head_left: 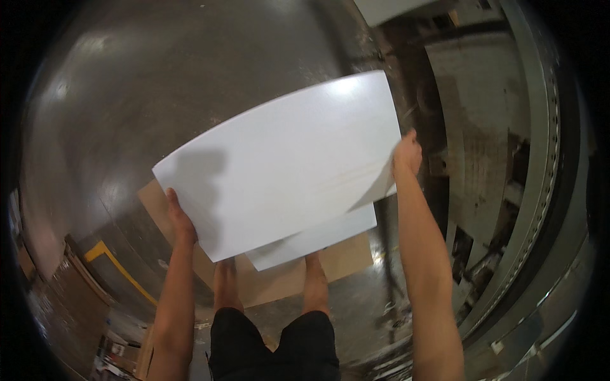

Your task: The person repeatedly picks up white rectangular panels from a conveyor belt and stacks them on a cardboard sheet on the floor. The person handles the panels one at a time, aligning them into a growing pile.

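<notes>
A large white rectangular panel [286, 152] is held up in front of me, tilted so its right end lies farther away. My left hand [182, 219] grips its left short edge, the thumb lying along the face and the other fingers hidden behind. On the right short edge, my right hand [408, 155] is wrapped round the border. Below the held panel, a second white panel [318, 238] shows partly from under it. Brown cardboard [343, 257] lies beneath that one, by my legs.
Grey machinery with a long curved metal rail [540, 159] runs along the right side. At the lower left are stacked cardboard sheets [79, 292] and a yellow floor line [121, 267]. Polished concrete floor [159, 82] stretches across the far left. A white surface [394, 7] sits at the top.
</notes>
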Demonstrator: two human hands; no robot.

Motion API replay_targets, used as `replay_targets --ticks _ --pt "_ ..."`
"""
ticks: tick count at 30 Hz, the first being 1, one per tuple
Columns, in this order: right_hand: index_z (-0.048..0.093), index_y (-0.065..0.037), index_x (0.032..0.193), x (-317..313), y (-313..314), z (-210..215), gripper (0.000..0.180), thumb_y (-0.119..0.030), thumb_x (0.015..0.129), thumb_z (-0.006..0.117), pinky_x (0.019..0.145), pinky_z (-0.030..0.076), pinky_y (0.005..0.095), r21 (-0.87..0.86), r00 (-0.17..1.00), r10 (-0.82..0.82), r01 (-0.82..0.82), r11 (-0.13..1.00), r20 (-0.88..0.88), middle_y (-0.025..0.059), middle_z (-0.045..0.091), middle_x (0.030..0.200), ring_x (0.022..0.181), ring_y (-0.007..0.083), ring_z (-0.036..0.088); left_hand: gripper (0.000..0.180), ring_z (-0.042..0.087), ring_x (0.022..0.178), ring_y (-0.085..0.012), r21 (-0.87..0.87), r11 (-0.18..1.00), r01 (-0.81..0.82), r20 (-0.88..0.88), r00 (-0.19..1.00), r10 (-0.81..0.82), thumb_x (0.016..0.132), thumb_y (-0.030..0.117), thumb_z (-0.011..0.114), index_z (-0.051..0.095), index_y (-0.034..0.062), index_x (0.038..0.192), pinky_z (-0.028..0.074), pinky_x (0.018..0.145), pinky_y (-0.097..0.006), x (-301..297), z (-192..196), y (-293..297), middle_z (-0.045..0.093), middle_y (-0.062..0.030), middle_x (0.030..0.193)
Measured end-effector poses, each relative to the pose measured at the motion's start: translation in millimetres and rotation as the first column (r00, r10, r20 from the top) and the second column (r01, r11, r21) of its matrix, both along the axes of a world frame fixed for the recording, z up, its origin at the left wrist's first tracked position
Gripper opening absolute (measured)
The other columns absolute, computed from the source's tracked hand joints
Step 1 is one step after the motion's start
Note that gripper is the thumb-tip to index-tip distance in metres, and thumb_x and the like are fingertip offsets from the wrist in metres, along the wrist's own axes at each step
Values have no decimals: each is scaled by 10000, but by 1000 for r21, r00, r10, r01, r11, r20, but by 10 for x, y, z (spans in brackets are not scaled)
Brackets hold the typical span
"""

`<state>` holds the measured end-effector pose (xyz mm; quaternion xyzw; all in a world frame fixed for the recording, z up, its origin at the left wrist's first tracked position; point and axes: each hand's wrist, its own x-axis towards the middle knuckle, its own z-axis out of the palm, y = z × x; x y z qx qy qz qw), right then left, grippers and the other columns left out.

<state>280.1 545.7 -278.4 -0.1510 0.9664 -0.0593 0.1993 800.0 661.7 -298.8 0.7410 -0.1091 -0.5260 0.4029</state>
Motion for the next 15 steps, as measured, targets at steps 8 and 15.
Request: replay_targets --ticks 8,15 --pt "656 -41 1217 -664 440 -354 734 -651 1010 304 878 478 397 -472 601 177 379 796 780 100 686 1067 920 218 625 899 404 1383 -322 124 976 -180 -244 948 206 960 749 174 349 55 1504 337 1150 -456 345 -250 644 406 -129 1525" --pt "566 0 1349 -823 2325 -1936 893 -761 893 467 1037 415 405 -193 806 418 -371 908 419 163 629 1280 1211 275 560 836 338 1423 -297 492 867 83 -222 975 32 936 731 400 275 172 1545 316 1147 -489 440 -1949 2607 315 -84 1573"
